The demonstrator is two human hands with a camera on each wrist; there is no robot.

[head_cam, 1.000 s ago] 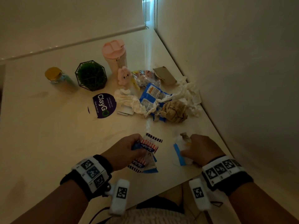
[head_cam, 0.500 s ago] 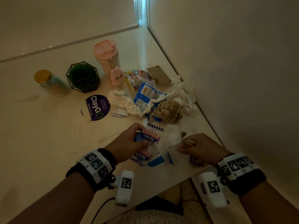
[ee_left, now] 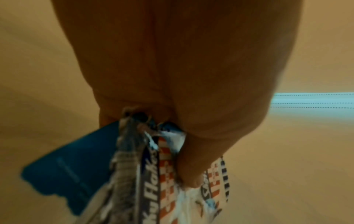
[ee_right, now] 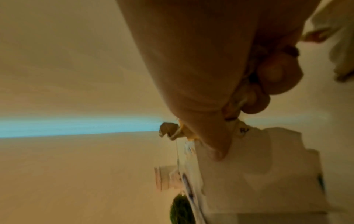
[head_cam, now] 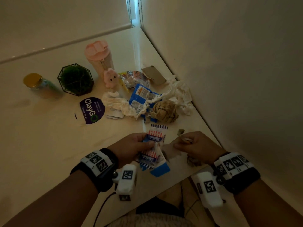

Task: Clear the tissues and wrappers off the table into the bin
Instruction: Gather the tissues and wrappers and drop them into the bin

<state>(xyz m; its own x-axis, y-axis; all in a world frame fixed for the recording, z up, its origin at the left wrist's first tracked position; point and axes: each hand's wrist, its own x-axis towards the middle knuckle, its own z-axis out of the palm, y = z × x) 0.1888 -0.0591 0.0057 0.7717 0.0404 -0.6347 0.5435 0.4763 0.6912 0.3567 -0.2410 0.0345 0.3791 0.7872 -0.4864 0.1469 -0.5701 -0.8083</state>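
Observation:
My left hand (head_cam: 136,148) grips a bundle of red, white and blue striped cracker wrappers (head_cam: 155,136) just above the table's near edge; the left wrist view shows the wrappers (ee_left: 153,174) bunched under its fingers with a blue-ended wrapper (ee_left: 72,171) beside them. My right hand (head_cam: 195,145) pinches the white end of that blue-ended wrapper (head_cam: 160,171) and holds small brown scraps (head_cam: 180,132). In the right wrist view the white wrapper (ee_right: 258,166) hangs from its fingers. A pile of white tissues (head_cam: 118,102), a blue wrapper (head_cam: 142,97) and crumpled brown paper (head_cam: 165,112) lies farther back. No bin is in view.
A pink tumbler (head_cam: 98,56), a wire-framed plant (head_cam: 75,79), a gold-lidded jar (head_cam: 37,84), a pink bunny figure (head_cam: 110,77) and a purple sticker (head_cam: 91,110) sit at the back left. A wall (head_cam: 229,79) borders the table on the right.
My right hand lifted the blue-ended wrapper off the table and moved left, up against the left hand's bundle. The left hand kept its grip and stayed near the front edge.

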